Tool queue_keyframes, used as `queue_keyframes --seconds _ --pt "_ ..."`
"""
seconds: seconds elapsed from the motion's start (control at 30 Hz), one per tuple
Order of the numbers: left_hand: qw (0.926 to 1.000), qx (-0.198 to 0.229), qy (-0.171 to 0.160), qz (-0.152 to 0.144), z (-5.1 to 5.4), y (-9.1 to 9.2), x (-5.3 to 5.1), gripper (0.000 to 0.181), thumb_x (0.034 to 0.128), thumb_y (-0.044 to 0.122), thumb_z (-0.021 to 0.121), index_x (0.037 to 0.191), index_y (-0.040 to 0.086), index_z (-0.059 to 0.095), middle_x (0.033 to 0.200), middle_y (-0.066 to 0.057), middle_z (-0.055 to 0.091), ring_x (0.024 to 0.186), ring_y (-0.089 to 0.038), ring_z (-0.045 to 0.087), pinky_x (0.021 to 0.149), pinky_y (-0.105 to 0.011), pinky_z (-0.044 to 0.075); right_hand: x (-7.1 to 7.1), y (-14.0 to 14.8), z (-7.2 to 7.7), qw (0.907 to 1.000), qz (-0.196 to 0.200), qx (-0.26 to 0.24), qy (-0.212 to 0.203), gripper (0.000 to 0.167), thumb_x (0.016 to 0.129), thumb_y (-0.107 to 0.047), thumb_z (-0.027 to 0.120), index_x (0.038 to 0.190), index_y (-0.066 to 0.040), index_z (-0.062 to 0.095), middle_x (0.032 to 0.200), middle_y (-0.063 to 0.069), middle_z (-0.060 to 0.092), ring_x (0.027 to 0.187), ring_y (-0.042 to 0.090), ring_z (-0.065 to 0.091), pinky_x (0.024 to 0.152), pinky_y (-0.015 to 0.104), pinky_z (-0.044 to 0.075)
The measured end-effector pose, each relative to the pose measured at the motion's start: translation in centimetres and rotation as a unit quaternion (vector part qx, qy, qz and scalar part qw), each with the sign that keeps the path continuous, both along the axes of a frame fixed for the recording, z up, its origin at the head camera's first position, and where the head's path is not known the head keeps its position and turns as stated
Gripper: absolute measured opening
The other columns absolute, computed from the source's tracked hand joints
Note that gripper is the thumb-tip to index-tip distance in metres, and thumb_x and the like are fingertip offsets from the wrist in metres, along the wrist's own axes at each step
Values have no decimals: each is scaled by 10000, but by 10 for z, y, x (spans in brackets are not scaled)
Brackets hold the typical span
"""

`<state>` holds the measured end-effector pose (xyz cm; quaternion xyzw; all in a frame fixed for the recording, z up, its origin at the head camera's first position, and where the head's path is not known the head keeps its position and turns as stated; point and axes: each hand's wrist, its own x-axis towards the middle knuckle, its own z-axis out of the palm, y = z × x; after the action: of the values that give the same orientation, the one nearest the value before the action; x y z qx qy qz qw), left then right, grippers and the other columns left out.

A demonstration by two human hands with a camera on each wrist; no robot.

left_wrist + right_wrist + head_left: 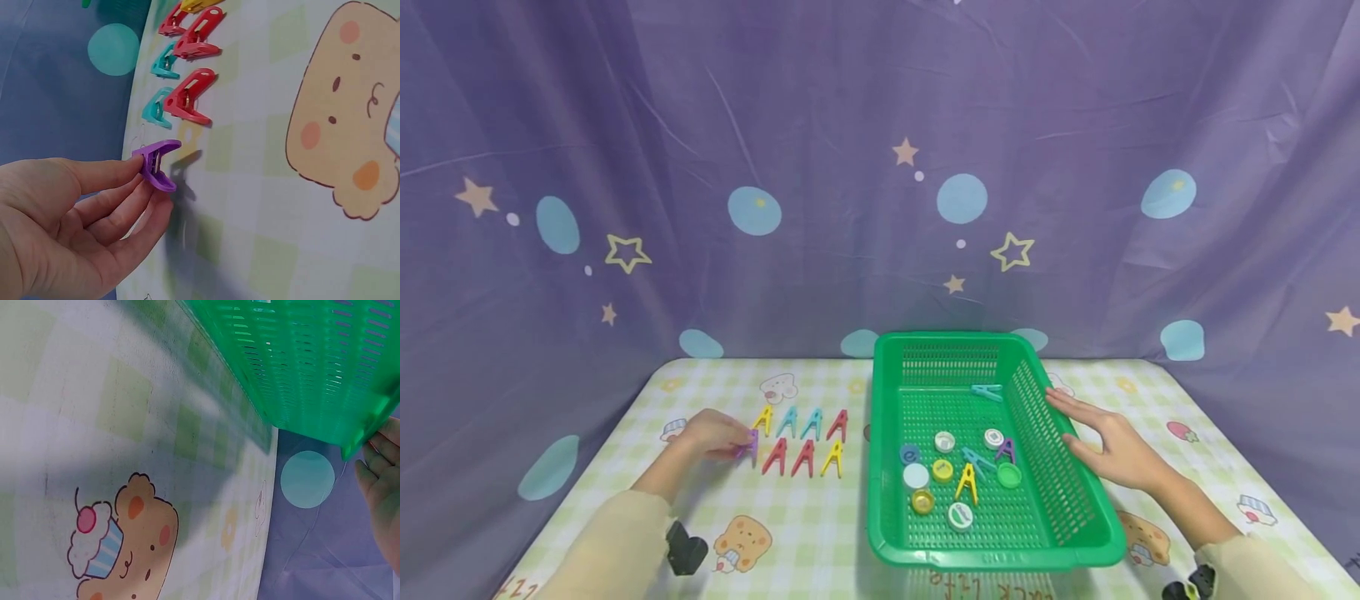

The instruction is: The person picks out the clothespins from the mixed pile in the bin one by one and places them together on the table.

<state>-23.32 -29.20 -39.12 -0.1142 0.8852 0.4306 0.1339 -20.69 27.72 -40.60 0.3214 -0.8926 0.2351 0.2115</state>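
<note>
Head view: the left hand pinches a purple plastic A-shaped clip at the left end of the near row, just left of a red plastic A-shaped clip and near a yellow plastic A-shaped clip in the far row. In the left wrist view, thumb and fingertips close on its narrow end, legs pointing away from the palm; whether it touches the pale green-and-white checked tablecloth I cannot tell. The right hand, fingers extended and gripping nothing, rests against the right rim of the green plastic slotted basket.

For good handling, a light pinch at the narrow end should suffice, since squeezing might tip the clip. Its legs are best matched to the red clip's angle, and the fingers best parted leftward, away from the neighbouring clips. Light right-hand contact should avoid shifting the basket.
</note>
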Motion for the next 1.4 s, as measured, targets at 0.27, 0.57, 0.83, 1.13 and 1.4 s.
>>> queue_keyframes --seconds 0.27,0.57,0.83,1.13,1.4 --pt "9998 -187 65 26 -6 1 -3 323 836 16 679 1082 -181 612 944 -269 698 691 -139 669 693 -313 606 1 -1 1 10000 -16 -56 -18 533 866 -92 637 1384 -83 512 1421 134 533 1372 -145 234 1047 -19 145" --pt "9934 -1070 366 -184 2 4 1 312 817 71 686 1072 -106 657 895 -206 715 678 -163 661 625 -260 554 1 -2 0 10000 -37 -85 -33 526 867 -91 635 1380 -80 516 1419 131 536 1370 -151 232 1048 -17 144" --pt "9883 -1226 840 -337 22 24 -1 292 789 129 713 999 -73 692 790 -140 728 692 -201 670 658 -285 575 1 -2 0 9999 55 -151 -23 529 866 -75 637 1380 -71 513 1429 124 527 1390 -95 283 1040 -37 154" --pt "9847 -915 1140 -951 53 80 -11 319 885 171 665 1108 -56 654 1016 -223 712 910 -321 691 797 -379 596 1 -1 -1 9999 22 -139 -28 529 864 -78 637 1379 -72 515 1431 121 526 1390 -87 292 1044 -34 154" --pt "9791 -765 1392 -1270 72 137 -14 295 906 215 656 1114 6 675 1111 -172 689 1009 -295 658 858 -385 570 -1 -1 0 10000 8 -78 17 532 857 -82 645 1374 -74 522 1418 139 535 1387 -69 304 1044 -30 154"
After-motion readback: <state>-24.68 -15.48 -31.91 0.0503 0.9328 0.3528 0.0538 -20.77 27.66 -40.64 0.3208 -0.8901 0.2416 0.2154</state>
